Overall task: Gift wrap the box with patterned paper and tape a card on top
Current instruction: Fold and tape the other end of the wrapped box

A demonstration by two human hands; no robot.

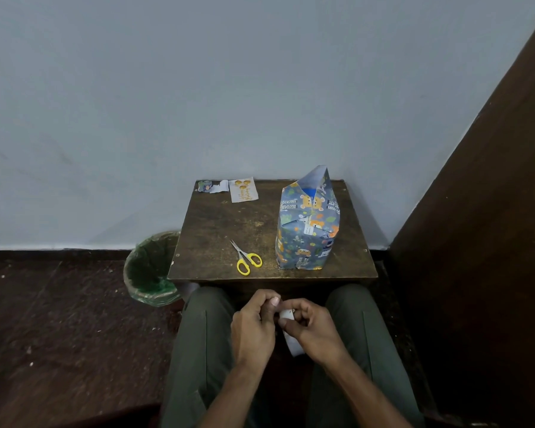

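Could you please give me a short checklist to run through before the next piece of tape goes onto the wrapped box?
1. Tape in grip: both hands, left and right, hold a small white piece: ok.
2. Tape end freed: cannot tell.
3. Box upright on table: ok.
4. Top flap folded down: not ok, it stands up.
5. Card within reach: ok.
6. Scissors on table: ok.

Head camera looks forward and down over the lap at a small table (217, 230).
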